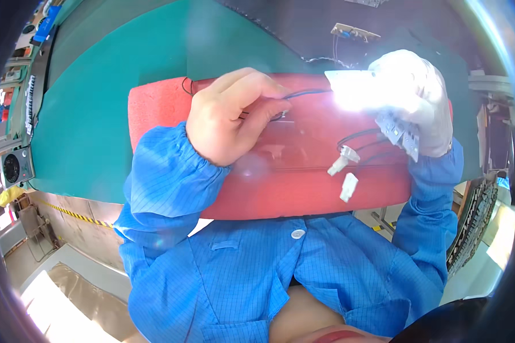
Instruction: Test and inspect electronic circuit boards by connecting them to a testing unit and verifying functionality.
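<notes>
My bare left hand (226, 114) pinches the end of a thin black cable (309, 92) between thumb and fingers. From there the cable runs right to a flat white LED board (349, 86), whose bright glare washes out its detail. My right hand (432, 111), in a white glove, is closed on that board. More small LED boards (397, 134) stick out below the gloved fingers. Black wires from them end in a white plug connector (343, 160) and a second white connector (349, 187), both over the red foam pad (303, 194).
The pad lies on a green mat (97, 131), with a dark sheet (286, 17) at the far right. A small board with thin wires (355, 32) rests on that sheet. Left stands a box with a round black fan (15, 167); at right is a dark rack (472, 228).
</notes>
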The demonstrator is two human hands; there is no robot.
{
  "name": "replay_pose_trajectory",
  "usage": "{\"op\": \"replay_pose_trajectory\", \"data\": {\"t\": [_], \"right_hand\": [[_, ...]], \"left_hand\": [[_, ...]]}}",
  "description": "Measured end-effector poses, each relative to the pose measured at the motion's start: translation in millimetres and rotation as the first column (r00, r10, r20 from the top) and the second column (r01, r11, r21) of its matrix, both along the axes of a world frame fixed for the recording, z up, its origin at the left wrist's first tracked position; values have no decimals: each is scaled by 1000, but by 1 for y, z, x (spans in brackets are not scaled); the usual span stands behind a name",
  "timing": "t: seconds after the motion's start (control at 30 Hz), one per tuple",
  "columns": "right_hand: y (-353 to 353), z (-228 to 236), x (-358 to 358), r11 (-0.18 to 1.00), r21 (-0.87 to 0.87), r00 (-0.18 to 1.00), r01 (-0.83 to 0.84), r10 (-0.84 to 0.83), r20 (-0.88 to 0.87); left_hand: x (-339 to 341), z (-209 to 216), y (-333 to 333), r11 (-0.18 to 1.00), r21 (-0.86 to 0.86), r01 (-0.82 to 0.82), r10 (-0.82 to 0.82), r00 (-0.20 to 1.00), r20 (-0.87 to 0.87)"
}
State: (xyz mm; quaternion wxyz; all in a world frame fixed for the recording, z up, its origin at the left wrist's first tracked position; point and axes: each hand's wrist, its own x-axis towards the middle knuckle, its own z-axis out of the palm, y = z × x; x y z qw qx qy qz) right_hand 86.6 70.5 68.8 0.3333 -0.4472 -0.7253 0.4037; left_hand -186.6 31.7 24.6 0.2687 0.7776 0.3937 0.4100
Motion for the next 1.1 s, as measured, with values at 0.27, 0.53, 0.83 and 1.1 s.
{"op": "replay_pose_trajectory", "data": {"t": [0.27, 0.53, 0.83, 1.1], "right_hand": [[18, -22, 25, 664, 508, 828, -548, 344, 444], [8, -30, 39, 913, 120, 901, -390, 352, 252], [-2, 12, -8, 679, -670, 940, 301, -331, 87], [10, -34, 39, 973, -20, 961, -228, 229, 158]], "left_hand": [[-2, 4, 7, 969, 245, 27, -9, 997, -75], [1, 7, 9, 969, 232, 81, -68, 996, -66], [4, 11, 4, 979, 176, 103, -82, 990, -118], [0, 5, 4, 986, 164, -23, 27, 999, -21]]}}
